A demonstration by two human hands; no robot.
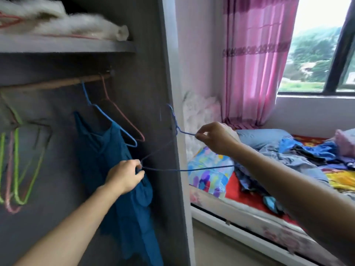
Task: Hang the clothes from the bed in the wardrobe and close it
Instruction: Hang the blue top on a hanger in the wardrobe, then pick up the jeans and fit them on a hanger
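Two bare forearms reach up from the bottom of the view, and stretched between them is an empty blue wire hanger (182, 170). Left hand (124, 176) is down low in front of the open wardrobe (151, 73), fingers (137, 166) pinched tight on one corner of the hanger, right up against the teal dress (107, 150). Right hand (213, 139) is higher and out toward the bed side, thumb and forefinger clamped on the hanger's upper wire just past the neck, with the hook pointing up beside the wardrobe's side panel. That teal dress is hung already: it's on a blue hanger (104, 114) on the wooden rail (57, 84), with a bare pink hanger (124, 117) just behind it. Further left, a bunch of green and pink hangers (17, 169) dangles, blurred. Up top, the shelf (76, 47) carries something white and fluffy (80, 25). Over on the right, the bed (240, 212) has a heap of clothes (299, 152), blues and greys, lying rumpled on the red sheet, well apart from both hands. A bright patterned pillow (207, 171) sits at the near end. Behind it all, a pink curtain (257, 64) hangs beside the window (317, 45).
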